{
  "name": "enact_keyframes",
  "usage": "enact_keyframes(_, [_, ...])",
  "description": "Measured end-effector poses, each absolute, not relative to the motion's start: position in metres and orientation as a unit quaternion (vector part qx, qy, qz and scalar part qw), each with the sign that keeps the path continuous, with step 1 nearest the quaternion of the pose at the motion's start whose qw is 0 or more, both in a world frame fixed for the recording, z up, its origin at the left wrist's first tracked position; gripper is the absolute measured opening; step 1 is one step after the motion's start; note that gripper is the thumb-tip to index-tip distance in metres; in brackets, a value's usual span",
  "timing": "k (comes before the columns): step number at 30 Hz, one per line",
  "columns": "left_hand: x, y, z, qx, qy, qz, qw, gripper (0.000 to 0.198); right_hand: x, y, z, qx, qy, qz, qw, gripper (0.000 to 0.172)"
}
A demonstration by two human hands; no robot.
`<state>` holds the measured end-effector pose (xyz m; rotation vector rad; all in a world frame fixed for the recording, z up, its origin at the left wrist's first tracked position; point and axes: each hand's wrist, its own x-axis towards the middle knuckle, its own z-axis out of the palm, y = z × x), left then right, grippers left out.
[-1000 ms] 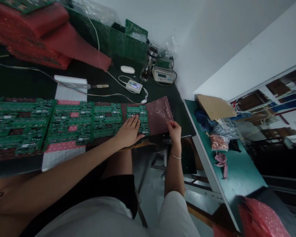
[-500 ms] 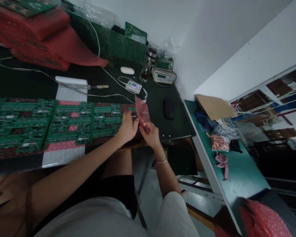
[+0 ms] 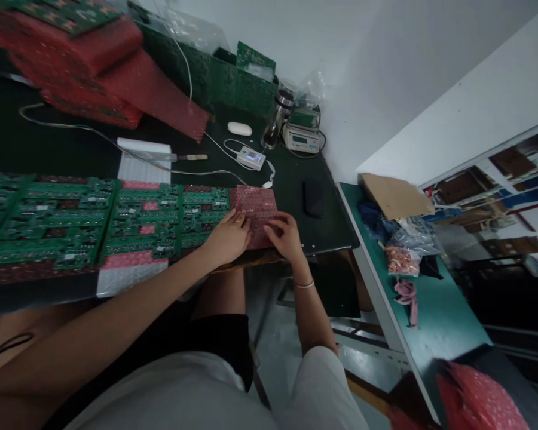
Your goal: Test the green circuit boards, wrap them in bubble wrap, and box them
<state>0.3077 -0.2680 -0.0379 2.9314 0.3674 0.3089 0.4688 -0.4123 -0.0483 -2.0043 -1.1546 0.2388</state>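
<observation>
1. We see the left hand (image 3: 228, 240) lying palm down at the near edge of the dark bench (image 3: 291, 176), its fingers stretched out and close together. It grasps nothing; the fingers rest on the left part of a pink bubble-wrap sheet (image 3: 260, 204).

2. We see the right hand (image 3: 287, 236) at the sheet's right side, its fingers bent and its thumb set apart from them, so the grip stands partly open. The fingertips reach the wrap; we cannot tell how firmly they touch it, but we see no pinch closed on it.

3. We find the sheet lying roughly flat on the bench, between the two hands and partly under the left one, near the front edge. What lies beneath it is hidden from us.

4. Just left of the sheet, we see a green circuit board (image 3: 204, 206), its near right part behind the left hand. More circuit boards (image 3: 67, 218) continue the row leftward, with pink and dark wrap showing around and through them.

5. Beyond the sheet, we see a small white device (image 3: 251, 157) with a lit screen and a cable. To the sheet's right, apart from the right hand, lies a flat black object (image 3: 312, 198).
</observation>
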Motion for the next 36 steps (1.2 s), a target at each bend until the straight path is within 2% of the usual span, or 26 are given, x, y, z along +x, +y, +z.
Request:
enact_keyframes(2, [0.309, -0.266, -0.037, 0.986, 0.12, 0.079, 0.082, 0.049, 0.478, -0.411, -0.049, -0.818, -0.402, 0.103, 0.398, 0.033])
enact_keyframes(5, [0.308, -0.259, -0.03, 0.986, 0.116, 0.054, 0.107, 0.048, 0.486, -0.403, -0.045, -0.782, -0.426, 0.189, 0.415, 0.049])
enact_keyframes(8, [0.294, -0.24, -0.021, 0.983, 0.125, 0.055, 0.122, 0.049, 0.49, -0.396, -0.038, -0.743, -0.439, 0.248, 0.44, 0.053])
enact_keyframes(12, [0.263, -0.198, -0.015, 0.972, 0.213, 0.034, 0.09, 0.044, 0.491, -0.395, -0.026, -0.76, -0.438, 0.241, 0.415, 0.06])
enact_keyframes(19, [0.249, -0.169, -0.01, 0.971, 0.204, 0.031, 0.124, 0.016, 0.484, -0.395, -0.007, -0.779, -0.459, 0.219, 0.367, 0.059])
enact_keyframes(23, [0.25, -0.181, 0.005, 0.98, 0.181, 0.043, 0.074, 0.026, 0.483, -0.393, -0.003, -0.789, -0.467, 0.208, 0.34, 0.061])
enact_keyframes(26, [0.258, -0.192, 0.013, 0.982, 0.168, 0.042, 0.08, 0.035, 0.482, -0.393, -0.002, -0.801, -0.479, 0.192, 0.303, 0.062])
enact_keyframes(33, [0.288, -0.201, -0.001, 0.98, 0.171, 0.0, 0.099, 0.03, 0.47, -0.387, 0.01, -0.821, -0.509, 0.129, 0.224, 0.065])
enact_keyframes(36, [0.286, -0.198, -0.009, 0.97, 0.19, 0.022, 0.149, 0.023, 0.457, -0.381, 0.019, -0.814, -0.528, 0.113, 0.216, 0.063])
